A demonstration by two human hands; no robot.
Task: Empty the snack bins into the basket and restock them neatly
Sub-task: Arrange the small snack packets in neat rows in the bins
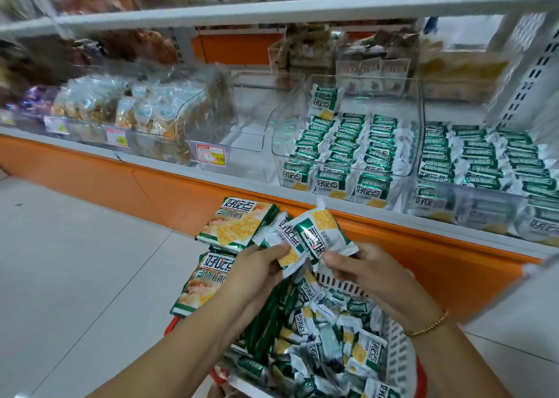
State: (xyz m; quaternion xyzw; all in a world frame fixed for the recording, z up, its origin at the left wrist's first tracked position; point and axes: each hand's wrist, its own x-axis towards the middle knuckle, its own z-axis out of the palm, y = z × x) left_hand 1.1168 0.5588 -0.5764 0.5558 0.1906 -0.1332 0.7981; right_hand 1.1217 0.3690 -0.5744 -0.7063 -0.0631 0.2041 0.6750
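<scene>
While the left hand (260,264) pinches a cracker packet (276,234) and the right hand (360,267) pinches a second packet (320,234) over the basket (396,352), a shop shelf (169,171) stands ahead.
White floor tiles (75,246) run under the white-and-orange shelf. A clear bin (419,110) holds neat rows of green packets (348,143), and loose ones fill the basket. Large bags (236,225) read 好吃点; a price tag (210,155) shows ".80".

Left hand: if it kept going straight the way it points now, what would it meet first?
Probably the snack packet that the right hand pinches, since the left hand points up-right; the orange shelf front lies beyond.
</scene>
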